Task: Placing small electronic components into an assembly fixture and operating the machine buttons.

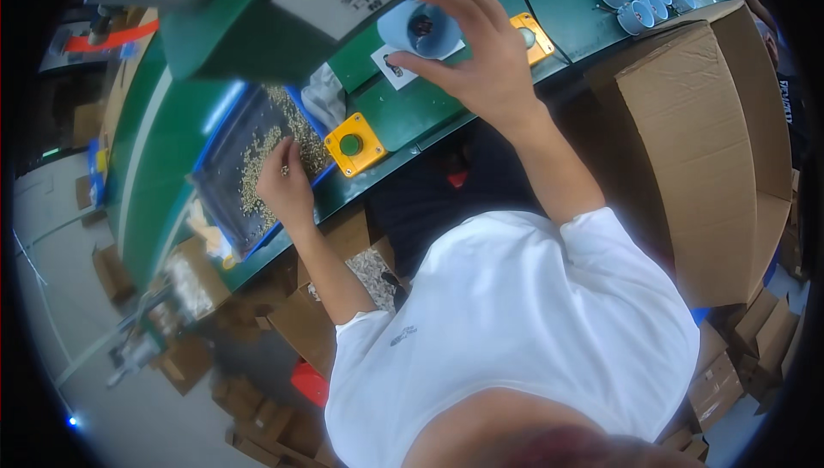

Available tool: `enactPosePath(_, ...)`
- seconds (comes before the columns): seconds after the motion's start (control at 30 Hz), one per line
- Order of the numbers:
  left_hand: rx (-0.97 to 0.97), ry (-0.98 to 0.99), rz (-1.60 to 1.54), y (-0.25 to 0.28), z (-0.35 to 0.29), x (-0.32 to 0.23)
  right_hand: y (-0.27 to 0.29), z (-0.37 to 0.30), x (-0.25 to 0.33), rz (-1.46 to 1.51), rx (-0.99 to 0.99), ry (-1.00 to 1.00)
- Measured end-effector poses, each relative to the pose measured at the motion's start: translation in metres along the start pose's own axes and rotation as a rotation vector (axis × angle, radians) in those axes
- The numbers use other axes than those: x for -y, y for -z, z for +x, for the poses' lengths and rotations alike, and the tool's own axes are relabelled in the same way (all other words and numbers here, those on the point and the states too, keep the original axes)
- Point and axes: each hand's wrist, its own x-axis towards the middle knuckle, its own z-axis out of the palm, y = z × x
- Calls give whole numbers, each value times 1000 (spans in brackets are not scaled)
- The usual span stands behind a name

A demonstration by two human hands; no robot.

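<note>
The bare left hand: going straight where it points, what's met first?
Probably the small beige pieces in the blue-rimmed dark tray; depth is unclear, so the left hand may already touch them.

Green workbench (571, 13), pale grey floor (184, 425)

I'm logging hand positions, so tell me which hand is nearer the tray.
Left. The left hand is over the tray, among the small parts; the right hand is off to the tray's right, holding a blue cup.
</note>
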Motion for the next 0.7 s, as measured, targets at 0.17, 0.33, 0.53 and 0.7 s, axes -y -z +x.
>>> enactPosePath(0.17, 5, -3, 50, 2, -1, 1, -9, 5, -2, -94, -27, 108)
enactPosePath(0.33, 11, -10, 53, 4, -2, 1, -12, 9, -5, -63, -6, 91)
enactPosePath(0.53, 7, -32, 38, 0, 0, 1, -7, 8, 0, -120, 45, 19)
enactPosePath(0.7, 44, 0, -9, 5, -4, 5, 3, 22, 17, -231, 244, -19)
